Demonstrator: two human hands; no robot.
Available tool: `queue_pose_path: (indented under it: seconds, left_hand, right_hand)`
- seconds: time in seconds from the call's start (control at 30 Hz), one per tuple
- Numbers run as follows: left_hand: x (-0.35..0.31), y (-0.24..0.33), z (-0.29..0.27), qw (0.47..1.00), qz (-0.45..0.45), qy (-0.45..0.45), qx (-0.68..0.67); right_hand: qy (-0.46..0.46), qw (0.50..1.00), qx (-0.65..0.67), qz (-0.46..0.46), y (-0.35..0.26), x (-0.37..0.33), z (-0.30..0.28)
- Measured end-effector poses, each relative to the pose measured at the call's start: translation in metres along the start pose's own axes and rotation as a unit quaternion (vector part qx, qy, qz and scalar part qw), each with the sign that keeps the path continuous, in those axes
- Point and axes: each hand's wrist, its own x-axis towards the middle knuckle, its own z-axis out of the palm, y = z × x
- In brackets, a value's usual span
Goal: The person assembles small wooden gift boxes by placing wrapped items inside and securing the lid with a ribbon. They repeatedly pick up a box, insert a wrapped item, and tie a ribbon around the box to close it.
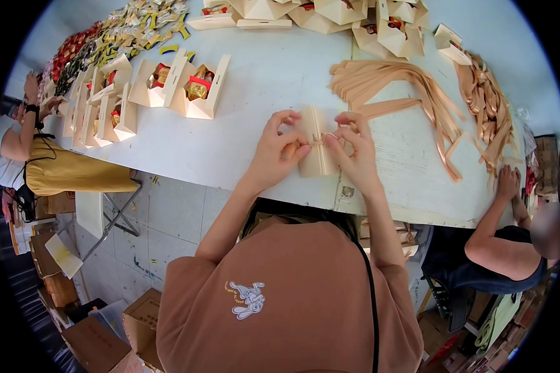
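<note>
A closed cream cardboard box (318, 163) stands at the table's front edge between my hands, its top seam running away from me. A thin pale brown ribbon (317, 143) crosses its middle. My left hand (279, 150) is closed at the box's left side, thumb and fingers pinched at the ribbon's end. On the other side my right hand (353, 149) pinches the ribbon between thumb and fingers, where a small loop shows. The exact grip of the left fingertips is partly hidden.
Tan ribbons (392, 78) lie fanned out at right, with another bundle (488, 105) beyond. Open filled boxes (199, 87) stand at left and far back. Small wrapped packets (137, 31) are heaped far left. Other people work at both table ends.
</note>
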Motion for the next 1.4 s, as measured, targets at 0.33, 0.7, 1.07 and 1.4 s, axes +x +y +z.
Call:
queue_pose_path:
  seconds: [0.33, 0.7, 1.07, 1.4]
  left_hand:
    - [-0.006, 0.004, 0.015, 0.993, 0.073, 0.077, 0.059]
    - [-0.009, -0.017, -0.008, 0.989, -0.114, -0.013, -0.098]
    - [-0.014, 0.004, -0.046, 0.917, -0.245, -0.218, -0.227]
    - [0.009, 0.013, -0.028, 0.973, -0.001, -0.050, -0.224]
  right_hand:
    - [0.136, 0.988, 0.056, 0.043, -0.007, 0.003, 0.035]
    - [0.070, 0.995, 0.043, 0.061, 0.018, -0.010, 0.010]
    - [-0.116, 0.986, 0.025, 0.120, -0.008, -0.013, -0.047]
    - [-0.084, 0.991, 0.089, 0.049, -0.023, -0.001, -0.047]
